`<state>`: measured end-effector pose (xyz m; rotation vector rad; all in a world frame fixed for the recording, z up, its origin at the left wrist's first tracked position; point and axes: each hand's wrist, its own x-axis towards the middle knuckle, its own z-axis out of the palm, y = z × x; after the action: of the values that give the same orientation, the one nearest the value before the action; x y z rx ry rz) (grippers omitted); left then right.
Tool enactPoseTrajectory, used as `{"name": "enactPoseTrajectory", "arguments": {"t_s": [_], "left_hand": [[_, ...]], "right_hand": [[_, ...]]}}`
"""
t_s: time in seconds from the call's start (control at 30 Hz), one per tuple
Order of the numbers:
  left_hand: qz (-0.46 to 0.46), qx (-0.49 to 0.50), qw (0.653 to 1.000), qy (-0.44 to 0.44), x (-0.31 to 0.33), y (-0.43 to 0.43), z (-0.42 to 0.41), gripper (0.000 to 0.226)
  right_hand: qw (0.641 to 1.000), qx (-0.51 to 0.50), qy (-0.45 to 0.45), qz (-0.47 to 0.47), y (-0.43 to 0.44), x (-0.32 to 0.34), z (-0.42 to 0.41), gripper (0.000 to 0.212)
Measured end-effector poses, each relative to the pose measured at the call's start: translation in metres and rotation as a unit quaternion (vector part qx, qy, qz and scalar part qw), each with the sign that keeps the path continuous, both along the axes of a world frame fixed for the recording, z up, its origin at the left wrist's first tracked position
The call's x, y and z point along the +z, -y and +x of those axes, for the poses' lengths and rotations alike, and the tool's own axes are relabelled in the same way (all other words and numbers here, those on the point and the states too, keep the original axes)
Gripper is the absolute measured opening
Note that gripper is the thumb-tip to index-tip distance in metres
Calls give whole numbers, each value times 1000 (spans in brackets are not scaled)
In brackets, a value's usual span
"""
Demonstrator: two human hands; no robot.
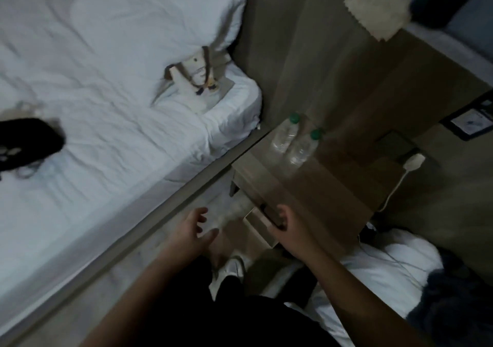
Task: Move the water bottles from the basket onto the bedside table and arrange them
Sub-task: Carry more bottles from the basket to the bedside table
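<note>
Two clear water bottles with green caps stand side by side on the wooden bedside table [333, 186], at its back left corner: one nearer the bed [284, 135], the other [302, 148] just right of it. My left hand [198, 230] hovers open, fingers spread, over the floor between the bed and the table. At the table's front, my right hand [289, 230] has its fingers curled over the edge of a slightly pulled-out drawer [260, 220]. No basket is clearly in view.
The white bed [106, 106] fills the left, with a small tote bag [197, 78] near the pillow and a black object [26, 143] at the left edge. A white charger [412, 161] is plugged in behind the table. White bedding [386, 266] lies at lower right.
</note>
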<state>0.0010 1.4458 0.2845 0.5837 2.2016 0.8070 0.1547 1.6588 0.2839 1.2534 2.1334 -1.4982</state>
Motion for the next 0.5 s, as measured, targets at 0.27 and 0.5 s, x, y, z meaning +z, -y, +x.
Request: {"name": "enactPoseTrajectory", "arguments": {"t_s": [0.27, 0.5], "left_hand": [[5, 152, 988, -32, 7, 118, 20, 51], [28, 266, 962, -55, 14, 266, 37, 47]], "right_hand": [[977, 203, 18, 60, 72, 11, -54, 62], [949, 299, -6, 99, 212, 7, -95, 60]]}}
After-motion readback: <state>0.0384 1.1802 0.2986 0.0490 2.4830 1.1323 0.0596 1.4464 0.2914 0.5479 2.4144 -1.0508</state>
